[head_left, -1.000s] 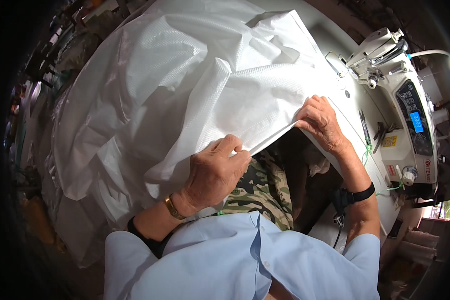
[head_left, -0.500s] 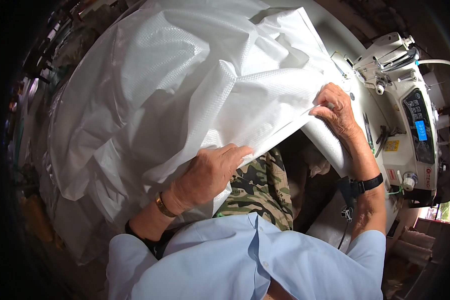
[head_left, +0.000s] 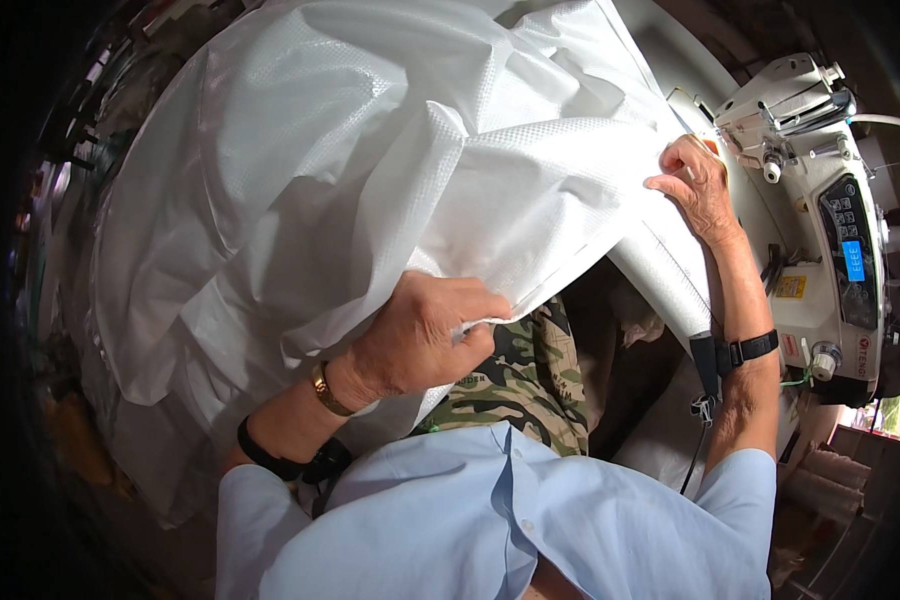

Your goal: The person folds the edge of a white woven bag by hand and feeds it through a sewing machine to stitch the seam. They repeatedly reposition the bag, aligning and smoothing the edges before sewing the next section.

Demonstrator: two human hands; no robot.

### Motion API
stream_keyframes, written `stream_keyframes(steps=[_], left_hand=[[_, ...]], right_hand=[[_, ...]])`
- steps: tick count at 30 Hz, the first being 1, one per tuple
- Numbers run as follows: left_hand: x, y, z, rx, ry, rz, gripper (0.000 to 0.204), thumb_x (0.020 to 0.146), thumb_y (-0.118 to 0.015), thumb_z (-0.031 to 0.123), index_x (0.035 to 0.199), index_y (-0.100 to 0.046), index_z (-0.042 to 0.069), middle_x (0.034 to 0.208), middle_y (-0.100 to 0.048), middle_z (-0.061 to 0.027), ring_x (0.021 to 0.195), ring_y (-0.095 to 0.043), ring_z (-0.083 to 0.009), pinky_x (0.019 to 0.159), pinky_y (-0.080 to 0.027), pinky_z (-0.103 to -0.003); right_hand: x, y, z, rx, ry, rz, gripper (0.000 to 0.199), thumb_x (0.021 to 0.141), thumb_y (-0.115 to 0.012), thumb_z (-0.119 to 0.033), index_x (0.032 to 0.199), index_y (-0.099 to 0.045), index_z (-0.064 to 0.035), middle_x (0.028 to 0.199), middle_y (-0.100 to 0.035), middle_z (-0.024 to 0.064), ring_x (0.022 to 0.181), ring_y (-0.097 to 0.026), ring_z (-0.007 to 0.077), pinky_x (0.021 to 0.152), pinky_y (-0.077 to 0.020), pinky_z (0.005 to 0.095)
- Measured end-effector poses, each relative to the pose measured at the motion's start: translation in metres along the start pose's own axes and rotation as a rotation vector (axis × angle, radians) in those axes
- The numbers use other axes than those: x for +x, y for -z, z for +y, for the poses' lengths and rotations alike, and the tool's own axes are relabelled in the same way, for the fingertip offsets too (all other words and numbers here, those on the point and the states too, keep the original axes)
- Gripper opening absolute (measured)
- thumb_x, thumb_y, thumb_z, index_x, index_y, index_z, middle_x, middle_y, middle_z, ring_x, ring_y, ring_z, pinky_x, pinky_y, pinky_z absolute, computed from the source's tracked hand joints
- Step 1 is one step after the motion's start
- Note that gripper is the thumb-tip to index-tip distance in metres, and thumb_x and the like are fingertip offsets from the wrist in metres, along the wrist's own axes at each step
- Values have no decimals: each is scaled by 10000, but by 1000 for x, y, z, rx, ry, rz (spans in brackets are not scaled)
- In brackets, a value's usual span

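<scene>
A large sheet of white woven fabric [head_left: 370, 170] billows over the person's lap and spreads toward the sewing machine [head_left: 820, 200] at the right. The left hand [head_left: 420, 340] is closed in a pinch on the fabric's lower edge, thumb and fingers folded around it just above the lap. The right hand [head_left: 695, 185] lies on the fabric beside the machine's head, fingers curled down onto the cloth; whether it grips or only presses I cannot tell. To do this step well, it seems best to keep the edge taut and straight between the 2 hands, so that no fold slips under on the way toward the needle area, and to let the left hand feed slack while the right steers. The bulk of the cloth is the main hindrance: it hides the counter [head_left: 690, 60] and most of what lies below. Camouflage-patterned trousers [head_left: 515, 375] show under the edge, a black wrist strap [head_left: 755, 347] sits on the right forearm, and a gold bracelet [head_left: 325, 390] on the left.
</scene>
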State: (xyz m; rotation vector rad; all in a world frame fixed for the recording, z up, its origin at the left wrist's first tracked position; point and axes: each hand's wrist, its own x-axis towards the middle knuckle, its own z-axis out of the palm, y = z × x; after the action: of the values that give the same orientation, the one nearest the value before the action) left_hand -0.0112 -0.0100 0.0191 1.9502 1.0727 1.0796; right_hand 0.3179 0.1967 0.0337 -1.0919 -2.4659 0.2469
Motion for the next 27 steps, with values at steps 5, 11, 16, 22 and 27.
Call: stream_keyframes(steps=[5, 11, 16, 22, 27], left_hand=[[10, -22, 10, 66, -235, -64, 79, 680, -574, -21, 741, -614, 8, 598, -518, -101, 498, -567, -268, 469, -460, -378], [23, -46, 11, 45, -355, -198, 144, 707, -585, 27, 622, -470, 48, 558, -442, -97, 458, -518, -277, 447, -431, -390], [29, -54, 9, 86, -370, -236, 216, 698, -603, 40, 563, -436, 62, 530, -431, -96, 463, -514, -270, 444, -432, -390], [41, -59, 4, 159, -418, -298, 220, 704, -636, 50, 586, -451, 61, 547, -452, -99, 470, -518, -266, 453, -431, -380], [68, -59, 5, 333, -460, -357, 227, 726, -678, 77, 617, -479, 59, 581, -485, -85, 507, -559, -259, 467, -446, -363]], right_hand=[[1, 0, -2, -155, -29, 76, 466, 771, -774, -447, 895, -588, -39, 833, -602, 80, 783, -593, 248, 746, -497, 386], [-19, -12, -43, -395, -331, 191, 408, 836, -762, -366, 932, -595, -6, 967, -640, 130, 869, -627, 315, 777, -511, 425], [-35, -11, -55, -238, -405, 221, 308, 837, -760, -302, 912, -606, -45, 1038, -641, 121, 924, -604, 303, 837, -468, 420], [-42, -10, -49, -226, -362, 264, 418, 859, -723, -410, 1017, -643, -30, 1136, -640, 149, 1047, -578, 303, 950, -421, 432], [-44, -11, -43, -247, -330, 281, 572, 867, -677, -512, 1133, -639, -7, 1200, -627, 196, 1112, -558, 328, 983, -399, 442]])
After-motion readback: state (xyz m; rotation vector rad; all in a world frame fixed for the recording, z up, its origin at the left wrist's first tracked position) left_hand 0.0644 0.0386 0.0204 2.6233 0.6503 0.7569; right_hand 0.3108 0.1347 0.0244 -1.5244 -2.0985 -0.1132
